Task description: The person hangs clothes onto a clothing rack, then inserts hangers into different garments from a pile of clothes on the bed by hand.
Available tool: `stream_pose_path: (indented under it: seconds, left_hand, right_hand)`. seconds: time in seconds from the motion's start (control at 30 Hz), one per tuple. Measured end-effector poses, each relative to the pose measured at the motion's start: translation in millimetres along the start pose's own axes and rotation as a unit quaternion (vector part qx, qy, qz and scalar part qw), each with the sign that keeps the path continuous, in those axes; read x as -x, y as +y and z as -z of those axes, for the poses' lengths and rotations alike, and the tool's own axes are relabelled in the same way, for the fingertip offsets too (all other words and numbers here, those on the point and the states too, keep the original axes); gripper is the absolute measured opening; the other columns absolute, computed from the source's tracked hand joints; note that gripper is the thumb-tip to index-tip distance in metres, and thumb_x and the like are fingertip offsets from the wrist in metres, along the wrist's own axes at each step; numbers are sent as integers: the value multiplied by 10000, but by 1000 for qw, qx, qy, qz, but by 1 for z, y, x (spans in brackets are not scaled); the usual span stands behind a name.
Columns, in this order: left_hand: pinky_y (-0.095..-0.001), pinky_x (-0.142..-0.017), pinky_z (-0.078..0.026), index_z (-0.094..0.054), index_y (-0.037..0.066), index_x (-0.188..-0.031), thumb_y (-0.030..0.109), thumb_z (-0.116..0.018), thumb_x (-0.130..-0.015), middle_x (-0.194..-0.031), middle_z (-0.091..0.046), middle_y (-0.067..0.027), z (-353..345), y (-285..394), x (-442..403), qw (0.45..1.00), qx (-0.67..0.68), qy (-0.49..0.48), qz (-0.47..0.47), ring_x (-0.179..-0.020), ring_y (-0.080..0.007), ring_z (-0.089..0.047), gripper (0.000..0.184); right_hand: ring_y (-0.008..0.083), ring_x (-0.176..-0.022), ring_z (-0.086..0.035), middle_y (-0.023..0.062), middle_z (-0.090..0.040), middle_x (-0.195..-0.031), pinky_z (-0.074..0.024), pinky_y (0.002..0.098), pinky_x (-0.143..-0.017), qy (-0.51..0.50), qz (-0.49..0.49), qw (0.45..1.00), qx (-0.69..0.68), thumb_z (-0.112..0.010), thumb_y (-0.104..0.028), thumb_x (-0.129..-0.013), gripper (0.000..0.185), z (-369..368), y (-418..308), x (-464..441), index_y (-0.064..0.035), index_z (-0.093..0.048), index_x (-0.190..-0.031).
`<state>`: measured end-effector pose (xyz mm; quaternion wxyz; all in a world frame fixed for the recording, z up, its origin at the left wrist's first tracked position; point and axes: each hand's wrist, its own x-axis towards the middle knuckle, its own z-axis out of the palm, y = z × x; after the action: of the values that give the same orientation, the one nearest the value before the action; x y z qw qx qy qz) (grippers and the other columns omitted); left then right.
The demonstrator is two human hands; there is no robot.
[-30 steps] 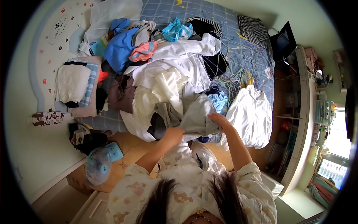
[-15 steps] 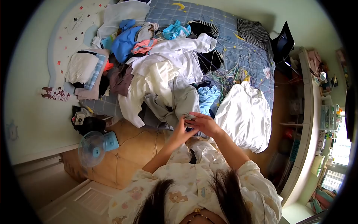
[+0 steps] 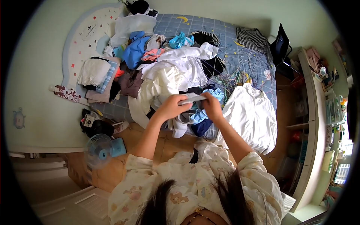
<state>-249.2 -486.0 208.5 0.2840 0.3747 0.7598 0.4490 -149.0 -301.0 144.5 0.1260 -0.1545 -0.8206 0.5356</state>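
My left hand and my right hand are raised over the near edge of the bed, a little apart. Between them a grey garment is stretched, its upper edge pinched by the fingers of both. The rest of this garment hangs down, and its kind does not show. Below and behind it lie a crumpled light-blue cloth and a dark navy cloth. Cream satiny fabric lies beyond my left hand. A white shirt is spread to the right of my right hand.
Tangled hangers lie on the blue checked bed behind the white shirt. A folded pile of clothes sits by the headboard. On the floor at left stands a small fan. Shelves line the right side.
My hands have moved forward and apart. The grey garment, bunched at my fingertips before, is now lifted with its edge stretched between both hands. The view has shifted slightly.
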Motion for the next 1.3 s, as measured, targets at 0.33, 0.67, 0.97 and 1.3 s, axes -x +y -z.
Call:
stream_pose_path:
  seconds: [0.33, 0.67, 0.97, 1.3]
  left_hand:
    - [-415, -765, -472, -662, 97, -846, 120, -620, -723, -948, -597, -133, 96, 17, 86, 911, -326, 252, 1, -900, -326, -591, 132]
    - [-209, -597, -369, -575, 36, -828, 99, -499, -848, -740, -523, -16, 132, 63, 122, 951, 71, 268, -139, -681, -69, -473, 101]
    - [-273, -551, -382, -510, 27, -809, 129, -561, -823, -658, -502, -83, 102, 41, 48, 908, -149, 359, -155, -587, -178, -480, 115]
    - [-408, -700, -420, -529, 84, -905, 65, -613, -684, -782, -551, -126, 39, -56, -149, 810, -489, 322, -28, -769, -346, -540, 238]
  right_hand:
    - [169, -854, -601, 108, -629, -903, -462, 263, -765, 216, 234, 948, 9, -388, 107, -712, 403, 45, -134, 33, -36, -608, -1019]
    - [129, -901, -567, 82, -611, -971, -426, 229, -812, 285, 281, 916, -17, -339, 104, -733, 427, 89, -180, 93, -4, -606, -1048]
    - [60, -696, -516, 25, -599, -766, -390, 193, -630, 240, 125, 961, -61, -399, 41, -762, 258, 108, -104, 66, 1, -613, -901]
    - [53, -556, -423, -18, -523, -640, -330, 236, -489, 21, -182, 976, -118, -559, -78, -797, 212, 102, 169, -85, -27, -620, -993]
